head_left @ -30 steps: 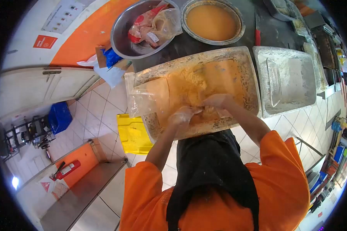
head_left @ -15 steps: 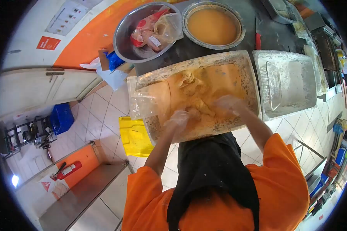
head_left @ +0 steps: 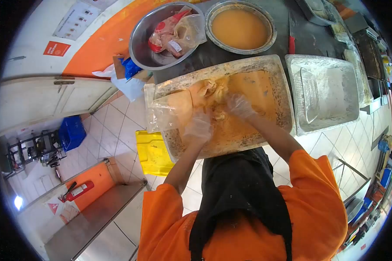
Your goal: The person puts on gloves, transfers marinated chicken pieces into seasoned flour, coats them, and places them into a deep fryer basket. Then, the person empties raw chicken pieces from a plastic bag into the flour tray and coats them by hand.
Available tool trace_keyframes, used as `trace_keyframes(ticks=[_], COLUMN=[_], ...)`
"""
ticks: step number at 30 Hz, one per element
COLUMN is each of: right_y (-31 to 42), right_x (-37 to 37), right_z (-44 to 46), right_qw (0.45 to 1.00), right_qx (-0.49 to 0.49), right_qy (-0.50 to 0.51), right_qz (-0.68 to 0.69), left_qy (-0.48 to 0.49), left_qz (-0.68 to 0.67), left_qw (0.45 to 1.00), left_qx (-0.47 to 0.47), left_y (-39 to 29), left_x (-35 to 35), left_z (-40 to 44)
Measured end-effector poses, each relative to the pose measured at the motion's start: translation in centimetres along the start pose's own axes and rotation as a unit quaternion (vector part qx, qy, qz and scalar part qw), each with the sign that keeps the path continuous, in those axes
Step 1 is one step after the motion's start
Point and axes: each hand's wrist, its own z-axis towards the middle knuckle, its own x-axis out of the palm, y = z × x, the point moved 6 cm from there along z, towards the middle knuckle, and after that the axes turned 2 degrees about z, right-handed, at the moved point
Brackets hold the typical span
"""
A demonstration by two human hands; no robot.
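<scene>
Both my hands wear clear plastic gloves and work in a large tray (head_left: 278, 69) of orange seasoned flour (head_left: 257, 87). Pale, flour-coated pieces of what looks like meat (head_left: 214, 89) lie bunched near the middle. My left hand (head_left: 199, 126) is beside the lower left of these pieces; its fingertips are blurred among the flour. My right hand (head_left: 240, 105) touches the bunch from the right, its fingers curled against a coated piece. A clear plastic bag (head_left: 157, 114) with orange powder at its mouth lies over the tray's left side.
Behind the tray stand a steel bowl (head_left: 137, 48) with bagged meat and a round pan of orange liquid (head_left: 239, 29). A second tray (head_left: 335, 100), holding white flour and a wire basket (head_left: 308, 95), is at the right. A red-handled knife (head_left: 292, 45) lies behind it.
My right hand has moved left and away from me, up against the pieces. My left hand has shifted slightly farther in. The coated pieces are now bunched closer together, farther from me.
</scene>
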Motion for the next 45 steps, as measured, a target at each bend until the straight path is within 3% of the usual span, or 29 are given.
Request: trace_keyframes(ticks=[2,5,8,9,12,15,17,20,22,24,27,30,33,36,39,42,45], right_y=[1.3,0.7,0.9,-0.5,-2.2,1.0,0.9,-4.7,-4.9,-7.9,-11.1,-7.0,-3.5,-1.2,-1.3,-1.8,0.3], right_x=[2.8,4.5,2.9,2.8,2.0,0.6,5.1,12.2,1.3,-2.5,4.9,3.3,4.8,3.1,0.0,1.2,2.7], right_z=[-0.4,-1.5,-4.3,-4.7,-6.1,-7.1,-6.0,-5.0,-8.1,-10.0,-9.4,-10.5,-8.7,-8.2,-8.3,-8.6,-8.1], right_qw=[0.994,0.989,0.957,0.967,0.979,0.975,0.972,0.945,0.950,0.937,0.974,0.928,0.934,0.931,0.957,0.976,0.949], right_qx=[-0.097,-0.082,-0.228,-0.213,-0.195,-0.205,-0.160,-0.192,-0.090,0.170,0.039,0.121,0.050,0.016,-0.027,-0.017,-0.019], right_qy=[-0.039,0.073,0.170,0.133,0.055,0.088,0.160,0.234,0.243,0.290,0.225,0.339,0.347,0.337,0.218,0.140,0.281], right_qz=[-0.015,0.101,0.051,0.048,0.025,0.015,0.069,0.124,0.174,0.095,-0.008,0.092,0.074,0.135,0.190,0.167,0.144], left_qy=[0.062,0.183,0.283,0.311,0.067,0.188,0.257,0.274,0.245,0.220,0.241,0.354,0.298,0.244,0.123,0.231,0.306], left_qz=[-0.005,-0.037,-0.107,-0.135,-0.161,-0.161,-0.155,-0.162,-0.180,-0.191,-0.146,-0.239,-0.315,-0.299,-0.260,-0.218,-0.211], left_qw=[0.998,0.980,0.944,0.927,0.966,0.952,0.940,0.913,0.911,0.930,0.937,0.902,0.901,0.910,0.955,0.948,0.926], left_qx=[0.020,0.065,0.135,0.160,0.191,0.181,0.162,0.257,0.277,0.225,0.205,0.058,0.034,0.153,0.075,0.031,0.068], left_y=[0.8,1.0,1.7,1.6,-1.5,-2.1,-2.2,-0.7,0.8,1.9,1.3,-1.6,-2.7,-3.2,-2.6,-2.5,-3.7], left_x=[6.2,8.7,10.0,10.5,2.1,15.3,12.8,10.5,10.3,11.0,10.3,3.7,6.4,12.1,5.2,4.9,6.6], left_z=[2.4,2.7,1.5,0.9,0.6,2.6,1.8,1.0,0.2,-1.1,-2.0,-1.4,-0.6,0.2,-0.6,-1.3,0.4])
